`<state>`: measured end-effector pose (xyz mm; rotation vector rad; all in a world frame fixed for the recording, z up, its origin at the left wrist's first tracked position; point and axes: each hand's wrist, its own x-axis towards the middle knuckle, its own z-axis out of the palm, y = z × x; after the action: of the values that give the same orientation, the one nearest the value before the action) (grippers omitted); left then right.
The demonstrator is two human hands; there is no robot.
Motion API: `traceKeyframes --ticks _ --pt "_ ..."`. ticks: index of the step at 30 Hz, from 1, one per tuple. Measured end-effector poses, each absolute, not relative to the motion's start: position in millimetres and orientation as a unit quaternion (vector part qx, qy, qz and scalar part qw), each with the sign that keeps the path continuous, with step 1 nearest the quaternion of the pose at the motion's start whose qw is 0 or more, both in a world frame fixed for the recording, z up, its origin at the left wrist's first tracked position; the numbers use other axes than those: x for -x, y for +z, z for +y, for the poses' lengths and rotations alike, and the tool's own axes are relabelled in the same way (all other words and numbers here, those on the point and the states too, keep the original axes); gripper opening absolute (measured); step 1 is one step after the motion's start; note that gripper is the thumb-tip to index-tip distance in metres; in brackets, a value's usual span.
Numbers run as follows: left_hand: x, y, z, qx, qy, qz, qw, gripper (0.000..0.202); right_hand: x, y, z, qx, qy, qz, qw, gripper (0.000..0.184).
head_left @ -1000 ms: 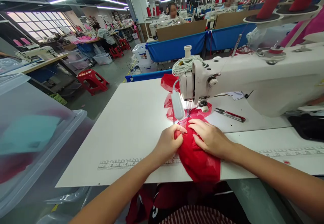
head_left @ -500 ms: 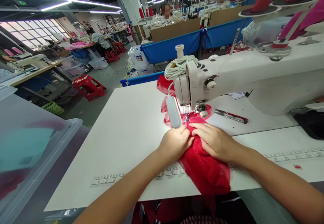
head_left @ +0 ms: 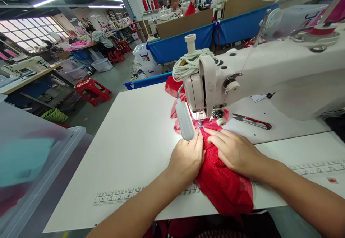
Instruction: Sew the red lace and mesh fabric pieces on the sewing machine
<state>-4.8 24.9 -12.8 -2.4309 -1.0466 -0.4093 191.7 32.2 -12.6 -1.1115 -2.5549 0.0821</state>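
A piece of red fabric (head_left: 223, 184) lies on the white table (head_left: 134, 141) and runs under the needle of a white sewing machine (head_left: 242, 76). My left hand (head_left: 187, 159) is curled, its fingers pinching the fabric's left edge just before the needle. Beside it, my right hand (head_left: 234, 150) lies flat on the fabric with fingers stretched out, pressing it down. More red fabric (head_left: 174, 89) bunches behind the machine head. A small lamp (head_left: 184, 119) hangs by the needle.
Red-handled thread snips (head_left: 252, 122) lie on the table right of the needle. A clear plastic bin (head_left: 32, 159) stands at my left. A printed ruler (head_left: 115, 196) runs along the table's near edge. Other people sit at machines behind blue dividers (head_left: 178, 46); a red stool (head_left: 91, 89) stands in the aisle.
Both hands have slid forward with the red fabric toward the needle. The view has moved closer to the machine.
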Motion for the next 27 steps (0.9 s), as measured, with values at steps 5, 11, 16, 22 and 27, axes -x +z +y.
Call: traceKeyframes --ticks 5,11,16,22,27 --pt "3.3 -10.5 24.3 0.885 -0.153 -0.395 0.194 0.032 -190.7 -11.0 32.5 0.405 0.02 -0.9 0.159 0.034" --pt "3.0 -8.0 26.5 0.888 -0.136 -0.42 0.13 0.031 -189.1 -10.8 34.9 0.41 0.018 -0.899 0.151 0.035" --pt "4.7 -7.8 28.5 0.894 -0.118 -0.415 0.124 0.03 -189.4 -11.8 36.7 0.413 0.024 -0.899 0.145 0.036" --pt "6.0 -6.5 29.2 0.895 -0.103 -0.417 0.118 0.027 -188.9 -9.6 37.2 0.414 0.026 -0.898 0.148 0.037" --pt "6.3 -5.9 29.7 0.893 -0.097 -0.421 0.128 0.026 -188.6 -10.2 38.9 0.401 0.011 -0.903 0.155 0.035"
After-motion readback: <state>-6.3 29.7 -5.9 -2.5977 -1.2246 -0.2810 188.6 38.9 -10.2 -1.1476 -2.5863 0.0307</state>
